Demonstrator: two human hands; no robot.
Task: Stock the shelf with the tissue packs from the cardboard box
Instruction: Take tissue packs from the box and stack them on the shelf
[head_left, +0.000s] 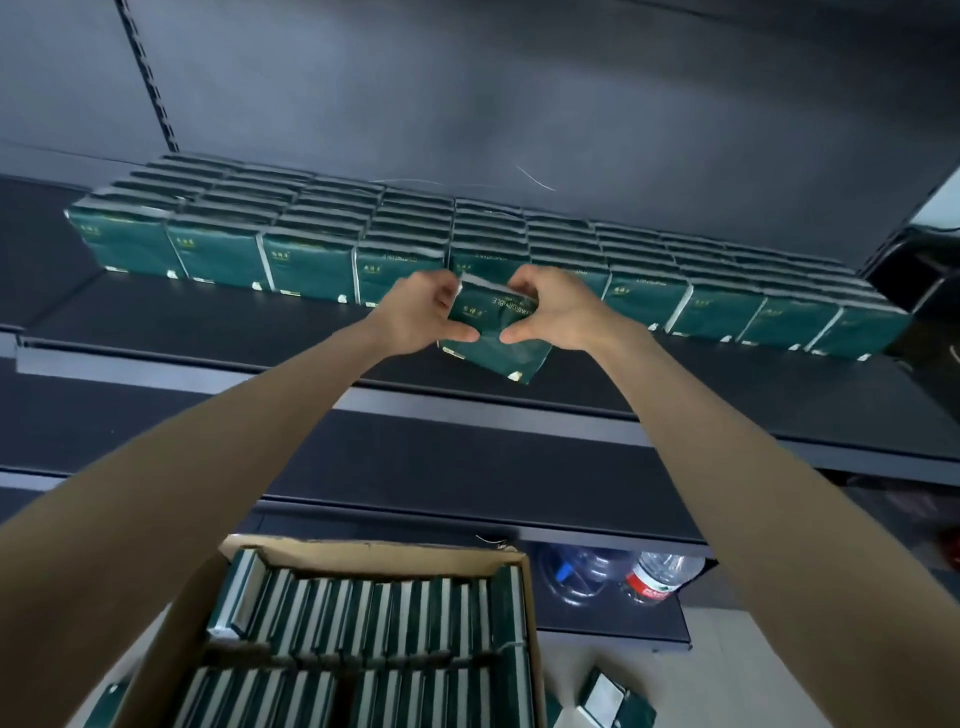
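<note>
Dark shelf (208, 322), tilted tissue pack (493, 351) facing camera, hands (415, 317) gripping

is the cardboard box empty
No, the cardboard box holds rows of dark green tissue packs standing on edge.

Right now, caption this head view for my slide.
Left hand and right hand grip a tissue pack above the shelf, in front of the stocked row; cardboard box below.
</note>
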